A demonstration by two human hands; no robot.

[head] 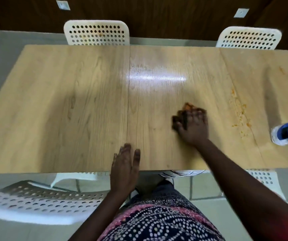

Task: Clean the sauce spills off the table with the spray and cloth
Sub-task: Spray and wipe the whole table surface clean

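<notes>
two hands are over the wooden worktop (70,101). the right hand (192,126) lies palm down toward the near edge, right of the worktop's middle seam, its grip bunched around a dark, crumpled cloth (180,119) and pressing it to the surface; an orange smear of sauce shows on the cloth's far tip, just past the fingertips. the picture is blurred around this hand, so how much of the cloth lies under the palm cannot be told. the left hand (125,169) rests at the near edge by the seam, fingers straight and together, grip slack and holding nothing, with the fingertips on the wood and the heel of the hand hanging off the edge. the sauce spill (240,115) runs as an orange speckled streak from the middle of the worktop's right part down toward the near edge, well apart from the cloth. a fainter orange mark (282,70) sits nearer the far right corner. the spray bottle (287,131), blue with a clear base, stands close to the right side, just beyond the streak, and is cut off by the frame. white perforated chairs (96,33) stand along the far edge, another at the near left corner.
</notes>
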